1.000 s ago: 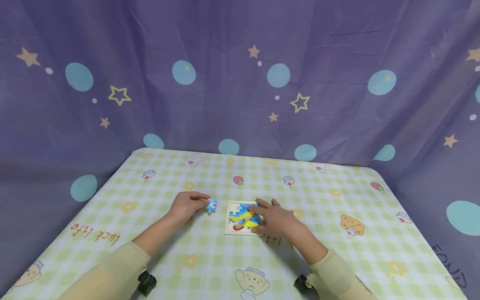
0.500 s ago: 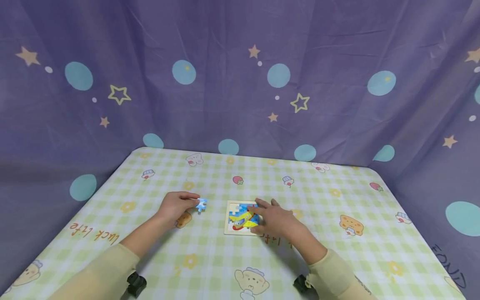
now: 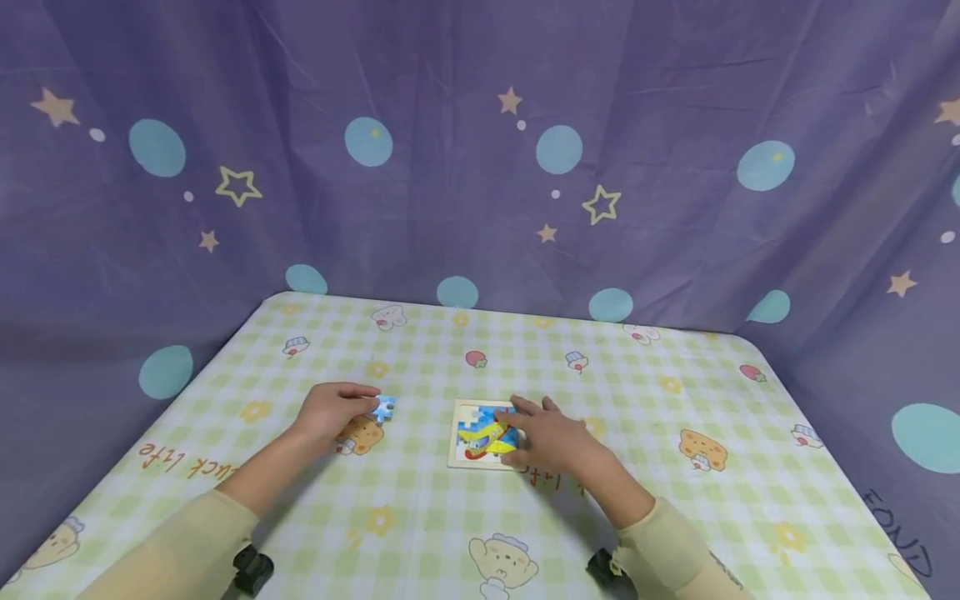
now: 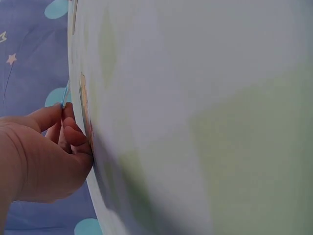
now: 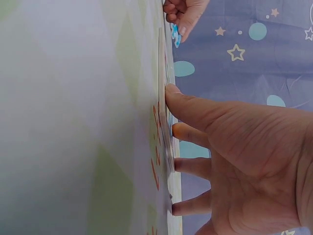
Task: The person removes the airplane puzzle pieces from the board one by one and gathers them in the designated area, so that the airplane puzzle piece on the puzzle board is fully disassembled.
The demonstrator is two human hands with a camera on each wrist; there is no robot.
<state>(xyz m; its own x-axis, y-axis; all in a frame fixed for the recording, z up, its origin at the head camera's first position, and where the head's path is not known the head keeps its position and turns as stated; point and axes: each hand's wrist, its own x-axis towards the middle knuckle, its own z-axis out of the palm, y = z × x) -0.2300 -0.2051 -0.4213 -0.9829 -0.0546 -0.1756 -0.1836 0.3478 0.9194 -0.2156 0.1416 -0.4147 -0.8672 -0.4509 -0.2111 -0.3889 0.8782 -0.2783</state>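
A light blue puzzle piece [image 3: 385, 407] is pinched between thumb and fingers of my left hand [image 3: 327, 413], left of the puzzle. In the left wrist view the piece [image 4: 65, 94] shows edge-on at the fingertips of that hand [image 4: 54, 156]. The wooden-framed puzzle [image 3: 480, 433] lies flat on the table, with a yellow and red airplane on blue; a pale gap shows at its upper left. My right hand [image 3: 558, 437] rests with spread fingers on its right side, hiding that part. The right wrist view shows this hand [image 5: 244, 156] touching the board [image 5: 163, 73].
A green-and-white checked cloth with printed figures covers the table [image 3: 420, 525]. Behind it and at both sides hangs a purple curtain [image 3: 465, 225] with stars and blue dots. Dark devices are strapped at both wrists.
My left hand has moved left, away from the puzzle, carrying the blue piece with it. The right hand and the puzzle have stayed in place.
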